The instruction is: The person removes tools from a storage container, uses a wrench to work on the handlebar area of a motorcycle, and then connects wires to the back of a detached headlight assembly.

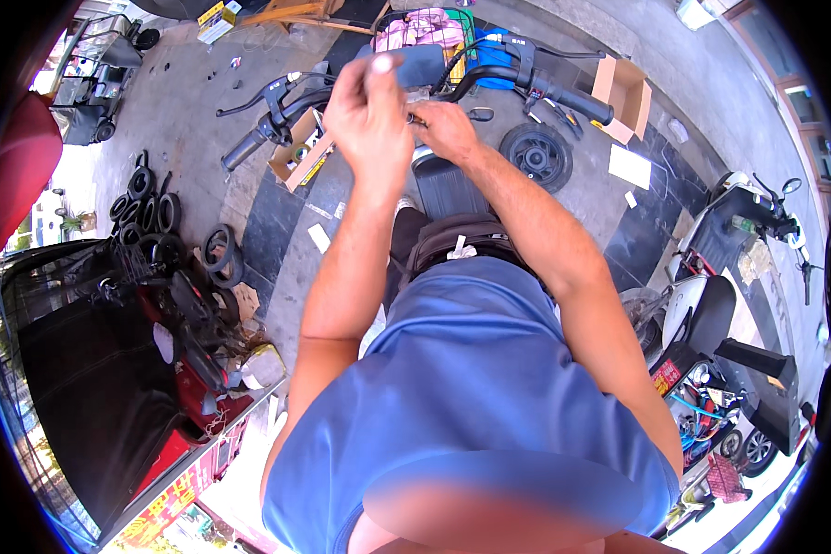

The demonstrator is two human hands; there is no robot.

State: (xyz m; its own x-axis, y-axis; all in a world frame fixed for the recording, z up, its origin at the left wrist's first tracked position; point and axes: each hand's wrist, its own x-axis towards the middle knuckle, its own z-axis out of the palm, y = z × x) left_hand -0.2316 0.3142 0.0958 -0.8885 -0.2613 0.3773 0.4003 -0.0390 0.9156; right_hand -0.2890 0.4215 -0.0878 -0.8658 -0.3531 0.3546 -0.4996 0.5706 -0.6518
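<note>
Over the handlebar (475,81) of a scooter, my left hand (369,115) is raised with thumb up and fingers curled; whatever they may hold is hidden. My right hand (441,129) is closed just below and to its right, on a small dark object (416,120) too small to identify. Behind the hands is a dark grey front panel (415,65) with cables. Below them lies the scooter's dark ribbed deck (452,194). A basket (420,23) with pink cloth sits at the front.
Cardboard boxes (619,97) stand either side of the handlebar. A loose wheel (535,155) lies on the floor (171,102) at right. Several tyres (220,254) and a red vehicle with a dark cover (83,369) are at left. A white scooter (711,314) is parked at right.
</note>
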